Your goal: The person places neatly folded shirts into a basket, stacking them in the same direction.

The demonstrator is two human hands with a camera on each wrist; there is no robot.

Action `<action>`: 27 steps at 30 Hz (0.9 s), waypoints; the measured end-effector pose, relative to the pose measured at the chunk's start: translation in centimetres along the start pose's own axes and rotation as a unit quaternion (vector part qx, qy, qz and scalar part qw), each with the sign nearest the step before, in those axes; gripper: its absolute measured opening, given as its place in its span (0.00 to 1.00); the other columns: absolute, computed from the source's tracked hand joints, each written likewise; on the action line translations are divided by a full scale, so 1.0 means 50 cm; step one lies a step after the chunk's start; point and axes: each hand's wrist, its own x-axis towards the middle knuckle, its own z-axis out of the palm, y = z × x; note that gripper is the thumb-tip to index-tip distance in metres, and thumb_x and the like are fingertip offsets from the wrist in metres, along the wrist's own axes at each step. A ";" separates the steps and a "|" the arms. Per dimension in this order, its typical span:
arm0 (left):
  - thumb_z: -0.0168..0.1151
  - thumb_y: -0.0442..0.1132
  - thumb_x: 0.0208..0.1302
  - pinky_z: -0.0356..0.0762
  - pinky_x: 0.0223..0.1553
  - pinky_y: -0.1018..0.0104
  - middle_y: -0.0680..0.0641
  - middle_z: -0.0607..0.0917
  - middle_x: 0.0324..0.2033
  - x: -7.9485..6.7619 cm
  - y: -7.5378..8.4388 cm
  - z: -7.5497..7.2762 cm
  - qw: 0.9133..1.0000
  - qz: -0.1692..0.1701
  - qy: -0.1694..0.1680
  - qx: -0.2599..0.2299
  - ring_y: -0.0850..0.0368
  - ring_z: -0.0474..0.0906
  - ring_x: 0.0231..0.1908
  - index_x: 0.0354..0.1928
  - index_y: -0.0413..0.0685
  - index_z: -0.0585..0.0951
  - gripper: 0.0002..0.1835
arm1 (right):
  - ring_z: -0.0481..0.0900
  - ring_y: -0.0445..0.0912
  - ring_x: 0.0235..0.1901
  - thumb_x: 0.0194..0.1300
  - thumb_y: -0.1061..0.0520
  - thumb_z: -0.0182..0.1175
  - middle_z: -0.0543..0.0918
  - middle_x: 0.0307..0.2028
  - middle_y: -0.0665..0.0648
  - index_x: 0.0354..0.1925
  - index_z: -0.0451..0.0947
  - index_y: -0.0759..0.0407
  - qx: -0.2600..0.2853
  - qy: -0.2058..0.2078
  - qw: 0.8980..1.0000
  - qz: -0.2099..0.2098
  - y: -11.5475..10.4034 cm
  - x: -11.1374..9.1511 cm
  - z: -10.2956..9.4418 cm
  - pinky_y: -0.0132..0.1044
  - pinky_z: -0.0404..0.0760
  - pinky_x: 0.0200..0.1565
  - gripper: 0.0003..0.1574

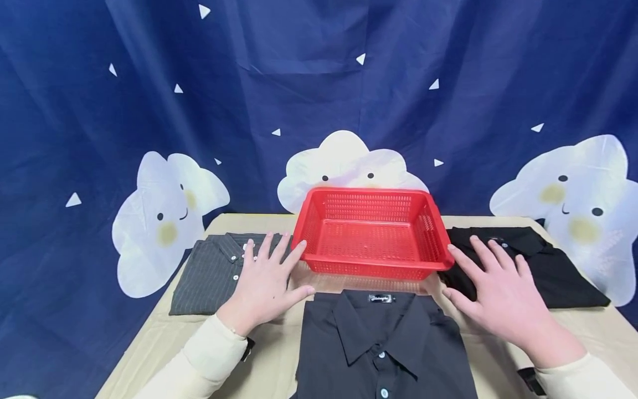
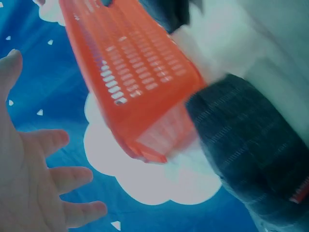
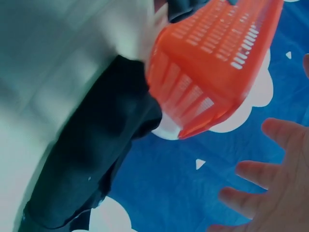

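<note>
Head view: both hands (image 1: pixel 263 285) (image 1: pixel 505 299), fingers spread, grip nothing near the red basket (image 1: pixel 371 264), its floor (image 1: pixel 366 239) visible

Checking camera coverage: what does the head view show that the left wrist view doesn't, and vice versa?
Only the head view shows the right hand and the collar label of the middle shirt. Only the left wrist view shows the palm of the left hand and a red mark on the striped shirt. Both share that hand, that shirt, the red basket and the blue backdrop.
</note>
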 end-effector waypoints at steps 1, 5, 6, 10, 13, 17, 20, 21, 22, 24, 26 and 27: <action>0.58 0.76 0.56 0.46 0.67 0.26 0.42 0.64 0.74 0.000 0.004 -0.004 1.000 0.005 0.007 -0.004 0.32 0.54 0.73 0.78 0.61 0.64 0.51 | 0.61 0.73 0.64 0.54 0.32 0.69 0.66 0.68 0.70 0.70 0.71 0.48 0.007 0.003 1.000 -0.002 -0.003 0.000 -0.003 0.76 0.56 0.57 0.50; 0.61 0.74 0.55 0.51 0.67 0.29 0.42 0.68 0.72 -0.005 0.021 -0.020 0.999 0.030 0.031 -0.027 0.33 0.58 0.71 0.76 0.59 0.67 0.50 | 0.70 0.69 0.55 0.53 0.36 0.71 0.73 0.59 0.68 0.66 0.75 0.50 0.033 0.015 0.999 -0.005 -0.019 -0.001 -0.017 0.71 0.69 0.50 0.44; 0.61 0.74 0.56 0.53 0.67 0.30 0.42 0.69 0.71 -0.008 0.026 -0.024 0.998 0.036 0.034 -0.033 0.34 0.60 0.70 0.75 0.58 0.68 0.49 | 0.72 0.67 0.52 0.53 0.37 0.71 0.75 0.56 0.67 0.63 0.77 0.51 0.041 0.014 0.999 -0.006 -0.023 -0.002 -0.020 0.69 0.72 0.47 0.42; 0.61 0.73 0.58 0.65 0.63 0.40 0.44 0.76 0.63 -0.022 0.042 -0.037 0.996 0.057 0.040 -0.053 0.38 0.68 0.65 0.71 0.54 0.73 0.45 | 0.76 0.54 0.42 0.56 0.39 0.72 0.77 0.44 0.56 0.51 0.80 0.53 0.085 -0.041 0.995 0.008 -0.039 -0.003 -0.032 0.56 0.81 0.37 0.30; 0.61 0.71 0.60 0.74 0.55 0.47 0.47 0.79 0.58 -0.027 0.052 -0.045 0.994 0.066 0.033 -0.078 0.44 0.74 0.57 0.69 0.52 0.74 0.42 | 0.74 0.43 0.34 0.59 0.39 0.72 0.75 0.36 0.50 0.42 0.76 0.48 0.141 -0.109 0.983 0.034 -0.048 -0.005 -0.037 0.41 0.78 0.32 0.22; 0.59 0.68 0.65 0.79 0.47 0.52 0.51 0.81 0.54 -0.028 0.062 -0.052 0.989 0.049 -0.029 -0.134 0.50 0.78 0.50 0.68 0.52 0.73 0.38 | 0.68 0.38 0.25 0.63 0.37 0.69 0.70 0.28 0.46 0.37 0.71 0.46 0.213 -0.169 0.961 0.056 -0.054 -0.007 -0.037 0.33 0.68 0.26 0.21; 0.57 0.67 0.67 0.80 0.48 0.53 0.51 0.82 0.51 -0.028 0.065 -0.051 0.975 0.005 -0.107 -0.197 0.53 0.80 0.49 0.69 0.49 0.71 0.38 | 0.69 0.38 0.24 0.65 0.37 0.67 0.71 0.26 0.46 0.37 0.72 0.49 0.244 -0.208 0.945 0.067 -0.052 -0.011 -0.035 0.33 0.68 0.26 0.21; 0.56 0.67 0.68 0.80 0.47 0.53 0.51 0.83 0.48 -0.028 0.064 -0.048 0.966 -0.011 -0.135 -0.220 0.55 0.80 0.47 0.70 0.47 0.71 0.39 | 0.70 0.38 0.23 0.66 0.37 0.66 0.71 0.26 0.46 0.38 0.72 0.50 0.258 -0.226 0.937 0.073 -0.050 -0.012 -0.033 0.33 0.69 0.25 0.22; 0.56 0.67 0.68 0.80 0.47 0.54 0.52 0.83 0.46 -0.027 0.063 -0.045 0.956 -0.026 -0.160 -0.244 0.56 0.81 0.46 0.70 0.45 0.71 0.40 | 0.72 0.39 0.22 0.66 0.37 0.66 0.72 0.26 0.47 0.40 0.72 0.52 0.271 -0.246 0.927 0.083 -0.048 -0.015 -0.032 0.33 0.70 0.25 0.23; 0.56 0.66 0.68 0.79 0.46 0.55 0.53 0.83 0.41 -0.027 0.058 -0.036 0.937 -0.045 -0.199 -0.283 0.59 0.81 0.42 0.68 0.41 0.71 0.40 | 0.75 0.41 0.20 0.66 0.38 0.66 0.74 0.26 0.49 0.43 0.73 0.56 0.292 -0.283 0.908 0.101 -0.041 -0.020 -0.029 0.35 0.72 0.25 0.25; 0.57 0.64 0.68 0.78 0.43 0.57 0.56 0.82 0.35 -0.026 0.050 -0.025 0.918 -0.057 -0.230 -0.317 0.62 0.80 0.36 0.66 0.39 0.73 0.38 | 0.77 0.46 0.17 0.66 0.40 0.66 0.76 0.23 0.52 0.45 0.72 0.60 0.316 -0.316 0.887 0.116 -0.033 -0.025 -0.024 0.37 0.74 0.23 0.27; 0.58 0.62 0.68 0.79 0.40 0.57 0.54 0.83 0.32 -0.026 0.047 -0.019 0.907 -0.061 -0.245 -0.336 0.61 0.80 0.33 0.64 0.38 0.73 0.37 | 0.77 0.49 0.15 0.66 0.41 0.66 0.76 0.22 0.54 0.46 0.72 0.62 0.328 -0.331 0.876 0.125 -0.028 -0.028 -0.022 0.38 0.75 0.22 0.28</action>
